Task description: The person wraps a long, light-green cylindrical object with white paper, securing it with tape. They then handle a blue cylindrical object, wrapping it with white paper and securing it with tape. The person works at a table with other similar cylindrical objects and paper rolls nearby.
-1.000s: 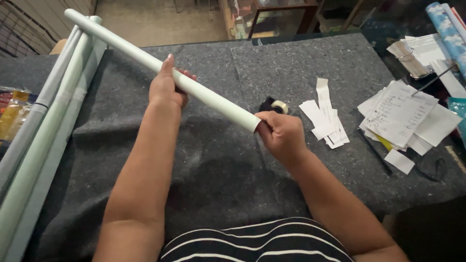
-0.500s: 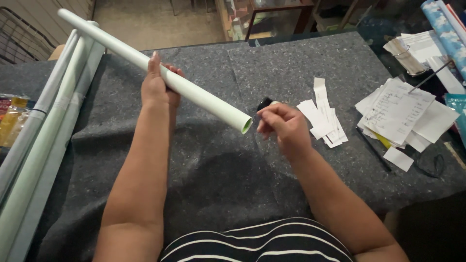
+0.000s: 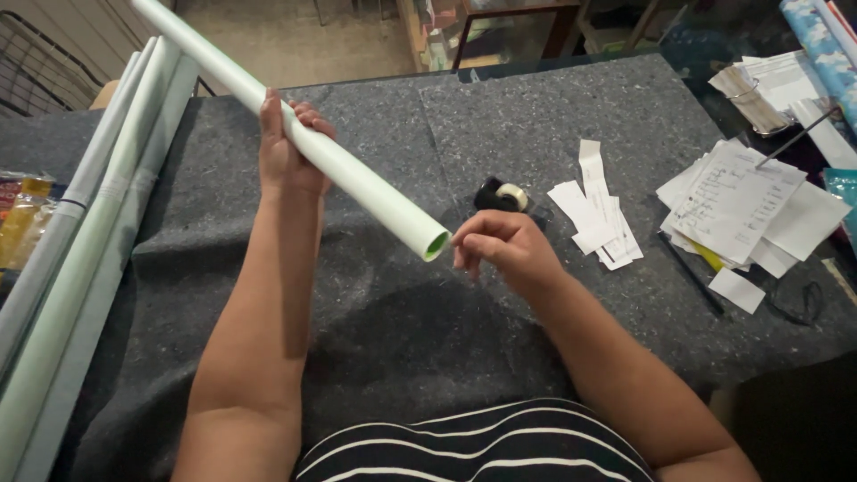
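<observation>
The right hand (image 3: 504,250) hangs loosely curled over the grey felt table (image 3: 402,357), fingertips pinched together just beside the open end of the pale green paper roll (image 3: 357,183), holding nothing that can be made out; the left hand (image 3: 287,147) is wrapped tight around the roll's middle, keeping it tilted above the table; beyond sit a tape dispenser (image 3: 502,195), paper slips (image 3: 598,214) and more rolls (image 3: 85,250) at the left edge.

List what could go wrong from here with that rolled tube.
The left hand alone grips the pale green roll near its middle, so it may tip or loosen. The right hand sits just off the roll's open end, so the layers could unwind. The tape dispenser lies right behind that hand and may get knocked.
</observation>
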